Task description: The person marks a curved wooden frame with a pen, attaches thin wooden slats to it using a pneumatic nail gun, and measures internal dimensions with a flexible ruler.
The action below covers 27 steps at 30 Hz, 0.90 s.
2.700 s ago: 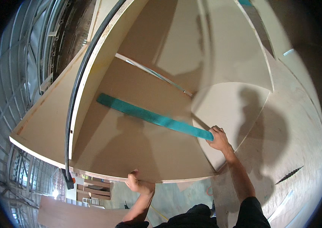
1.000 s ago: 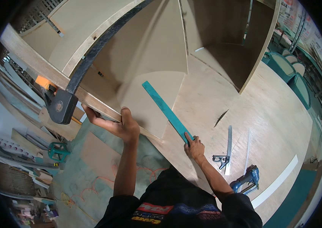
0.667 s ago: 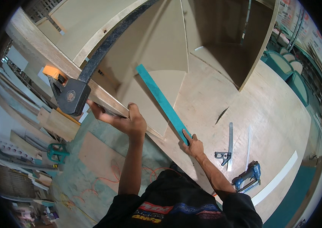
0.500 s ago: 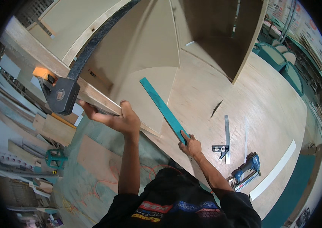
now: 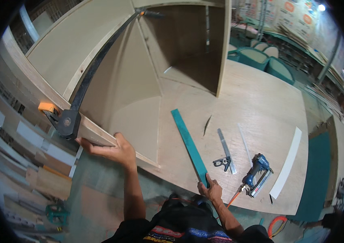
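My left hand (image 5: 117, 153) grips the lower end of a pale wooden board (image 5: 97, 131) on the open cabinet (image 5: 115, 81), thumb on one side and fingers on the other. Just above it sits the black body of a bar clamp (image 5: 68, 122) with an orange lever; its long bar runs up across the cabinet front. My right hand (image 5: 211, 189) is closed on the near end of a long flat green strip (image 5: 189, 146). The strip slants away from me over the wooden tabletop (image 5: 257, 97), its far end near the cabinet's base.
Right of the strip lie a combination square (image 5: 225, 156), a thin pale strip (image 5: 245, 141), a blue nail gun (image 5: 259, 174) with an orange hose, and a curved white strip (image 5: 287, 164). A small dark sliver (image 5: 207, 124) lies farther off. Green-backed chairs (image 5: 281, 69) stand beyond the table.
My right hand has drawn the green strip back toward me and away from the cabinet's base. The view has shifted, and my left hand keeps its hold on the board.
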Each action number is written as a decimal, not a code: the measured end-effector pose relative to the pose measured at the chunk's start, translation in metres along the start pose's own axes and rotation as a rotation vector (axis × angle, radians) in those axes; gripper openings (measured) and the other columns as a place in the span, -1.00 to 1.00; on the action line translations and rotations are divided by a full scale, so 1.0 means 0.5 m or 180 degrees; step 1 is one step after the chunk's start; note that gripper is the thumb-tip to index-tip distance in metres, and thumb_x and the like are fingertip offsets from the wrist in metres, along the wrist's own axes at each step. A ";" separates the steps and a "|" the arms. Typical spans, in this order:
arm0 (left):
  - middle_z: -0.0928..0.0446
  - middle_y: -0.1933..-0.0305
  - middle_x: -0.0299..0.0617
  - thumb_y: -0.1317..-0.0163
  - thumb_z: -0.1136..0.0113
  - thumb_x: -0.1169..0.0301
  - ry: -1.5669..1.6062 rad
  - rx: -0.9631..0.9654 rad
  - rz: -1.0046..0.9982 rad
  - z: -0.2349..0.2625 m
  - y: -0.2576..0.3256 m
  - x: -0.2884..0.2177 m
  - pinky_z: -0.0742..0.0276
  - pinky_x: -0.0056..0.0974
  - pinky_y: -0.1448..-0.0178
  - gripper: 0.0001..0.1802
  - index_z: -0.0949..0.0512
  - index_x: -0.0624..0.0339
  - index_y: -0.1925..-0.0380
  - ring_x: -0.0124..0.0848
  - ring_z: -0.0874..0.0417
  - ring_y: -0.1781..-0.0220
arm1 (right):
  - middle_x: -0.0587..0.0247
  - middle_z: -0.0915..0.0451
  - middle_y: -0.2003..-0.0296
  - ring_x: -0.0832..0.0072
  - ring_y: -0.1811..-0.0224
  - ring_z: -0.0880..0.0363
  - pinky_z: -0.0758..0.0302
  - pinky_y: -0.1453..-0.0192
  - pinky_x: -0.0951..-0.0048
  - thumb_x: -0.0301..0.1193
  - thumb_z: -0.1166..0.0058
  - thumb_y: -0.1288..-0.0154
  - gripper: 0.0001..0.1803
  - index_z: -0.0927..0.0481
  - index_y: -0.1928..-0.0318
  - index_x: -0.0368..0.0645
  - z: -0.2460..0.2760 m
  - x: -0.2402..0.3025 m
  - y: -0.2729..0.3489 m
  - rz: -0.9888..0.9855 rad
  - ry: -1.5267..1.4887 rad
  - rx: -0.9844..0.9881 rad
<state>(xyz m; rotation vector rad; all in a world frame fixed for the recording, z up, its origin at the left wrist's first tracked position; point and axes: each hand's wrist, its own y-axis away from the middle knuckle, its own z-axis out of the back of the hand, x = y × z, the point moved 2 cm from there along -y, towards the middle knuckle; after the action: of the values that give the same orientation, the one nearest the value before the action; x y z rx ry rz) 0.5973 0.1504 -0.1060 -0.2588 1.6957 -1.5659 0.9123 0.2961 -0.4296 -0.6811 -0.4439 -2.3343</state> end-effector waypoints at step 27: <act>-0.45 -0.26 0.15 -0.20 -0.27 0.47 0.2232 0.3520 0.1535 0.257 0.283 0.173 -0.35 0.01 -0.38 -0.15 -0.09 0.35 -0.45 -0.01 -0.48 -0.32 | -0.14 -0.62 0.26 -0.05 0.23 -0.66 -0.58 0.14 0.04 0.10 -0.19 -0.27 -0.26 -0.40 -0.42 0.22 -0.130 0.137 0.163 -0.0721 0.0185 -0.0517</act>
<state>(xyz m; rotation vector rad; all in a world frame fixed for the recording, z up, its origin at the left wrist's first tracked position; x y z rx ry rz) 0.6752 0.0302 -0.2594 1.2685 0.9381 -2.0381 0.9000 0.1719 -0.4322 -0.6656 -0.3216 -2.6192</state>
